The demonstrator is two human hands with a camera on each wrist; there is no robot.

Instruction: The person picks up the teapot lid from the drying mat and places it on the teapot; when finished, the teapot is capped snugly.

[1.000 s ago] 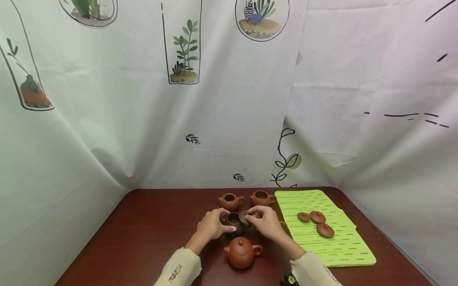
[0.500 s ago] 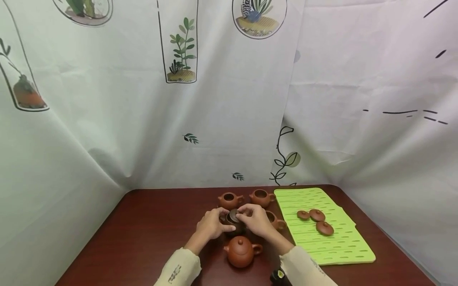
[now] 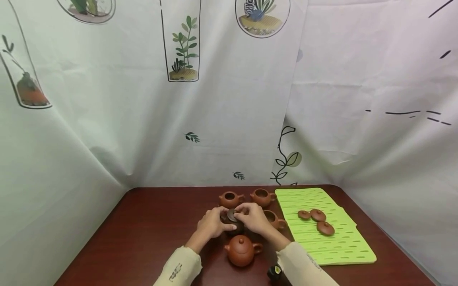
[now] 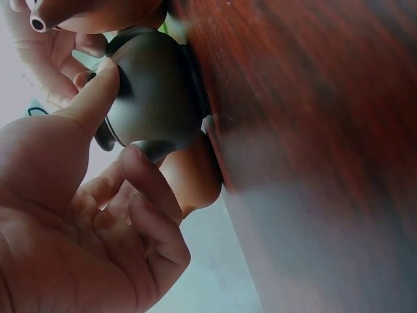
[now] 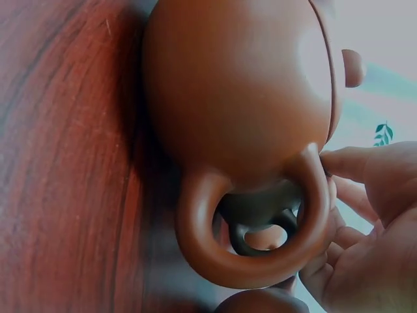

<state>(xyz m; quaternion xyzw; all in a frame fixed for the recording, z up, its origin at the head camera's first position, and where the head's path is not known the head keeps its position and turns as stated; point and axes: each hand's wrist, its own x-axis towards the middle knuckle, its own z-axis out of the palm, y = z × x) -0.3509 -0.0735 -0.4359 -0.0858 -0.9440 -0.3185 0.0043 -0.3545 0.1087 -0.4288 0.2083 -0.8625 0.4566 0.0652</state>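
Observation:
My left hand [image 3: 213, 223] holds a dark brown teapot [image 4: 156, 91] on the table, thumb on one side and fingers round the other. In the head view my right hand [image 3: 253, 217] pinches a dark lid [image 3: 231, 215] over the teapot's mouth. The lid lies at the rim, and the fingers partly hide it. Closer to me, just in front of the hands, stands a reddish-brown teapot [image 3: 241, 251] with its lid on. This same pot fills much of the right wrist view, with the dark handle [image 5: 283, 225] visible through its own handle.
Behind the hands stand two lidless reddish teapots, one on the left [image 3: 230, 200] and one on the right [image 3: 262, 198]. Another lidless teapot [image 3: 273, 219] is by the right hand. On the green mat [image 3: 340, 252] at right lie three reddish lids [image 3: 325, 228]. A patterned cloth surrounds the table.
My right hand has carried the dark lid leftward from beside the dark teapot to over its mouth, covering the opening. The left hand stays on the pot.

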